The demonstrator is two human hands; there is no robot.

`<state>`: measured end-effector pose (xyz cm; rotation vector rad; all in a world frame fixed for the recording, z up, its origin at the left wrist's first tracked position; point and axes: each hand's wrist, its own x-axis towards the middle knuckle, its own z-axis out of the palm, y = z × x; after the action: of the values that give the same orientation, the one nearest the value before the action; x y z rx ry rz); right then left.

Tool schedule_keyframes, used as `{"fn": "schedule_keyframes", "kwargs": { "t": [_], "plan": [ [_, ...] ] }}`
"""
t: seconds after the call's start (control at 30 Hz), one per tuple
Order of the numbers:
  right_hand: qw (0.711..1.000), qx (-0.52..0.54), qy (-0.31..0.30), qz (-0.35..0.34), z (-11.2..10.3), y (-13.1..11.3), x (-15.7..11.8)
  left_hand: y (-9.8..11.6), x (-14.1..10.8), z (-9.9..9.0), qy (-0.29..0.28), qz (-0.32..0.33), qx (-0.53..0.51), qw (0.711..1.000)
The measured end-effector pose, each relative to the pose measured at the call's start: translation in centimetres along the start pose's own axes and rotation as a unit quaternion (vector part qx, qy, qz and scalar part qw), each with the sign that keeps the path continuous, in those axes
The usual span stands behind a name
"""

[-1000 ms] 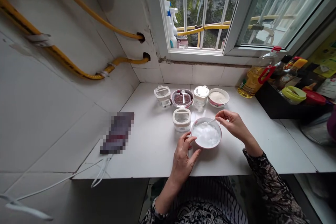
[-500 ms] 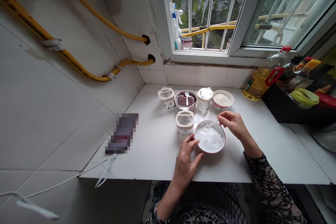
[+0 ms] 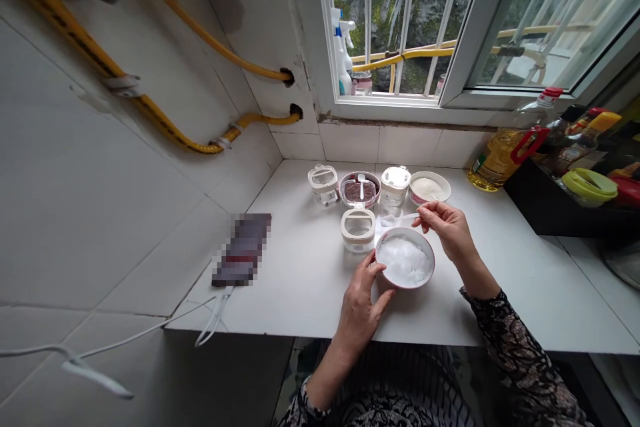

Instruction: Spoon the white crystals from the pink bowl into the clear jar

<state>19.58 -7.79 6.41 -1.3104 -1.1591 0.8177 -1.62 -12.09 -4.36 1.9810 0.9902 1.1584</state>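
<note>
My left hand grips the left side of a small white bowl, thumb and fingers at its rim. White crystals or powder lie inside the bowl. Between the fingertips of my right hand is the handle of a small white spoon, its head just beyond the bowl's far rim. What the spoon carries is blurred. Close to that spoon stands a clear jar with a cream rim; its clear lid appears tipped back towards a bowl of dark red granules.
Two more clear jars and a bowl of pale granules stand behind. An oil bottle and a black box of condiments are at right. A pixelated dark object with a white cable lies left.
My right hand has lifted the spoon out of the white contents, past the bowl's far rim towards the front jar. My left hand keeps its hold on the bowl. The view has shifted slightly.
</note>
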Motion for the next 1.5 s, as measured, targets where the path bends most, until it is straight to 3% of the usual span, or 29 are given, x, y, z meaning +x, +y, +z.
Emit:
{"fn": "schedule_keyframes", "kwargs": {
  "t": [0.17, 0.3, 0.37, 0.43, 0.53, 0.6, 0.73, 0.93, 1.07, 1.23, 1.5],
  "plan": [
    [0.984, -0.092, -0.017, -0.148, 3.1, -0.7, -0.5, 0.0, 0.0, 0.1, 0.001, 0.005, -0.016, 1.0],
    [0.917, -0.232, -0.1, -0.308, 4.3, 0.4, -0.7, -0.1, 0.0, 0.2, 0.004, 0.005, -0.022, 1.0],
    [0.902, -0.243, -0.106, -0.34, 4.1, 0.6, -0.7, -0.1, 0.1, 0.2, 0.003, 0.005, -0.02, 1.0],
    [0.923, -0.217, -0.075, -0.309, 3.4, 0.5, -0.7, -0.1, 0.1, 0.1, 0.001, 0.005, -0.017, 1.0],
    [0.966, -0.151, -0.025, -0.207, 1.7, 0.0, -0.6, -0.1, 0.0, 0.0, -0.003, 0.004, -0.015, 1.0],
    [0.977, -0.129, -0.016, -0.167, 0.5, -0.3, -0.6, -0.1, 0.0, 0.0, -0.004, 0.003, -0.016, 1.0],
    [0.965, -0.191, -0.053, -0.173, -1.1, -0.5, -0.5, 0.0, -0.1, 0.0, -0.003, 0.006, -0.013, 1.0],
    [0.917, -0.301, -0.109, -0.237, -0.3, 0.2, -0.4, 0.0, -0.1, 0.0, -0.004, 0.003, -0.011, 1.0],
    [0.946, -0.262, -0.105, -0.163, 0.0, 0.8, -0.2, -0.1, -0.1, 0.0, -0.001, 0.008, -0.012, 1.0],
    [0.989, -0.129, -0.066, -0.04, -0.5, 0.8, 0.4, -0.1, -0.1, 0.0, -0.002, 0.01, -0.011, 1.0],
    [0.995, 0.026, -0.04, 0.083, -1.0, 0.8, 1.2, -0.1, 0.0, 0.0, 0.001, 0.017, -0.01, 1.0]
  ]
}}
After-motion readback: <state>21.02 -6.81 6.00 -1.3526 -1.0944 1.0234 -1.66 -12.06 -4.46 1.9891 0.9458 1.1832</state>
